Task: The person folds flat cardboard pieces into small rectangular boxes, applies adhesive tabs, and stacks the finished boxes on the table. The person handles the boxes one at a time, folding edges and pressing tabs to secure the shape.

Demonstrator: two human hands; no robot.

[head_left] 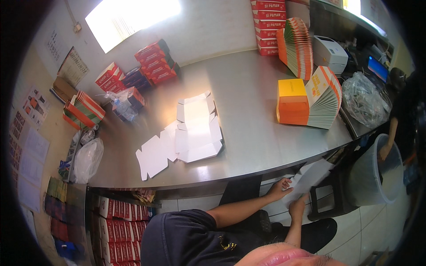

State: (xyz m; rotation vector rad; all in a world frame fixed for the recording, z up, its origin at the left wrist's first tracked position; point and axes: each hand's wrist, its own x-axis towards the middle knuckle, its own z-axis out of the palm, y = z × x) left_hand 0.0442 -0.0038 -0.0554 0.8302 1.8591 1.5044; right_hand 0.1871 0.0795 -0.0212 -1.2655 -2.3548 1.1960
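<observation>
Beyond the table's near edge at the lower right, I hold a white cardboard box blank (309, 176) in both hands. My left hand (280, 189) has its fingers curled at the blank's left edge. Lower down, my right hand (298, 206) grips the near edge, its fingers partly hidden by the card. On the steel table (253, 133) lies a white box blank (198, 128) with its flaps partly raised. It overlaps a flat white blank (155, 156) to its left.
Orange-and-green folded cartons (326, 99) fan out beside a yellow-orange box (293, 102). Red boxes (270, 27) are stacked behind, near a white printer (330, 54). At right, another person's hand (385, 151) reaches into a translucent bin (377, 177), by a black stool (326, 208). Red cartons (122, 230) fill the shelf below.
</observation>
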